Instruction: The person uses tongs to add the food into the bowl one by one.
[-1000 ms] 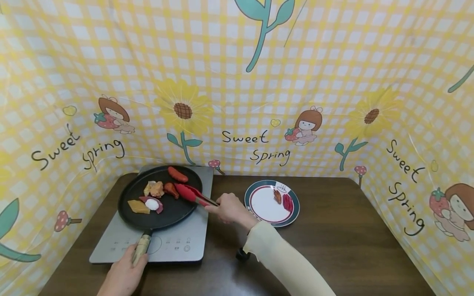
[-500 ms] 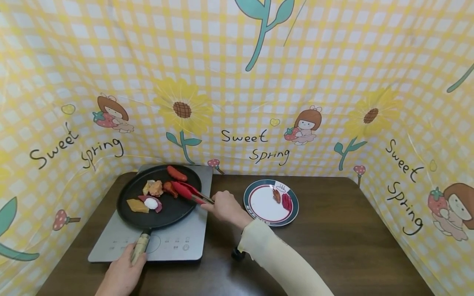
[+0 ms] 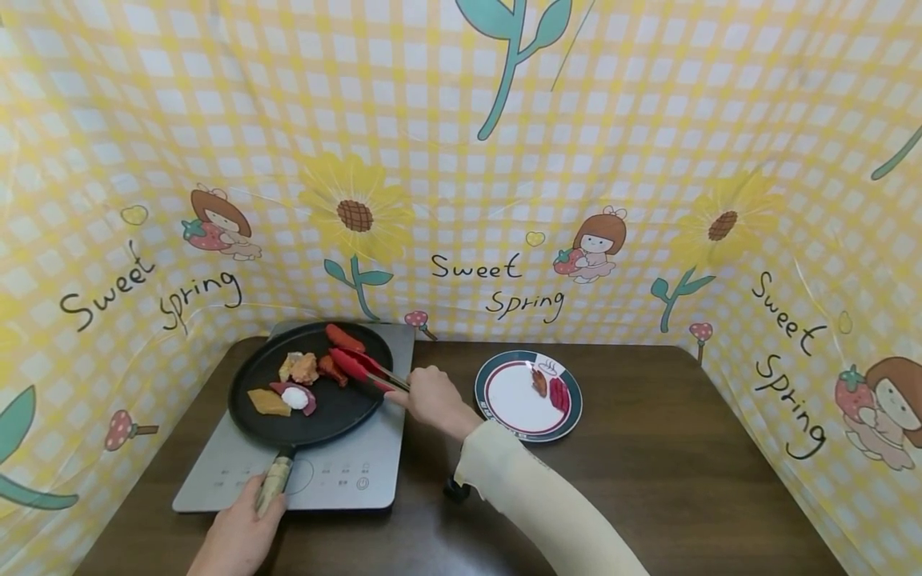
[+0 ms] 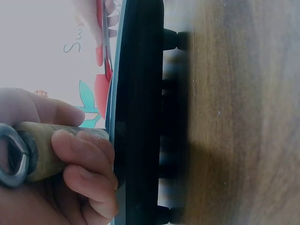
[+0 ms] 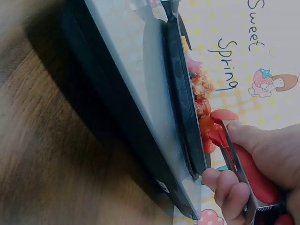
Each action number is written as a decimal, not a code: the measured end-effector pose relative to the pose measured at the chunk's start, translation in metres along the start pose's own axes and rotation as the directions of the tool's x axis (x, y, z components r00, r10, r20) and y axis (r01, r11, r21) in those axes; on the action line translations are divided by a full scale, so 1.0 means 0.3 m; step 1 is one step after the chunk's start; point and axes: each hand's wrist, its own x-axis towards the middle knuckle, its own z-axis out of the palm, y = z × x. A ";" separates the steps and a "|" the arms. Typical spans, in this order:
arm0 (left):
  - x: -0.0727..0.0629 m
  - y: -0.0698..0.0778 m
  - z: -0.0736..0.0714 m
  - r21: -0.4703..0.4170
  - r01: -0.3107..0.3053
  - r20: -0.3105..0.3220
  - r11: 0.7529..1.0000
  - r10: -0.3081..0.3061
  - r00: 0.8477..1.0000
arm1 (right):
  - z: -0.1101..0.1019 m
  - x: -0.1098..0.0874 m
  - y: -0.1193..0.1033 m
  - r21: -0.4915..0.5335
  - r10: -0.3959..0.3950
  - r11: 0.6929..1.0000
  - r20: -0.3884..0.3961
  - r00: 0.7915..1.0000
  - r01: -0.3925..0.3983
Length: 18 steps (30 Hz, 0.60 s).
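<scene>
My left hand [image 3: 241, 528] grips the handle [image 3: 274, 482] of a round black frying pan [image 3: 324, 424]; the left wrist view shows fingers and thumb around it. My right hand [image 3: 438, 402] holds red-tipped metal tongs [image 3: 367, 370] over the pan's right side. In the head view, the tong tips overlap the near end of a red sausage [image 3: 344, 337], right beside a glazed drumstick [image 3: 332, 370]. The right wrist view has the tips around the sausage [image 5: 206, 126]. Left of these lie a fried chicken piece [image 3: 304, 368], a yellow-brown flat piece [image 3: 270, 402] and a purple piece topped with white [image 3: 295, 398].
The pan sits on a silver induction cooker [image 3: 360, 468]. To the right, a white plate [image 3: 519, 408] with a green rim bears a small brown piece and a dark red piece. A black object [image 3: 455, 490] shows under my right sleeve. Yellow checked cloth surrounds the wooden table [image 3: 684, 464].
My right hand has shifted left and slightly up with the tongs, bringing their tips from the drumstick's right side to the sausage's near end. My left hand stays on the pan handle.
</scene>
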 end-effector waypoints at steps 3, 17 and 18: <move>-0.002 -0.001 0.001 -0.004 0.007 0.002 1.000 -0.007 1.000 | -0.003 0.008 -0.005 0.023 -0.002 1.000 0.010 1.000 0.002; -0.005 -0.002 0.000 -0.007 -0.005 -0.008 1.000 0.005 1.000 | -0.013 0.040 -0.021 0.011 0.019 1.000 -0.023 1.000 -0.019; -0.006 -0.001 0.000 -0.006 -0.005 -0.009 1.000 0.005 1.000 | -0.013 0.041 -0.022 0.010 0.018 1.000 -0.026 0.999 -0.018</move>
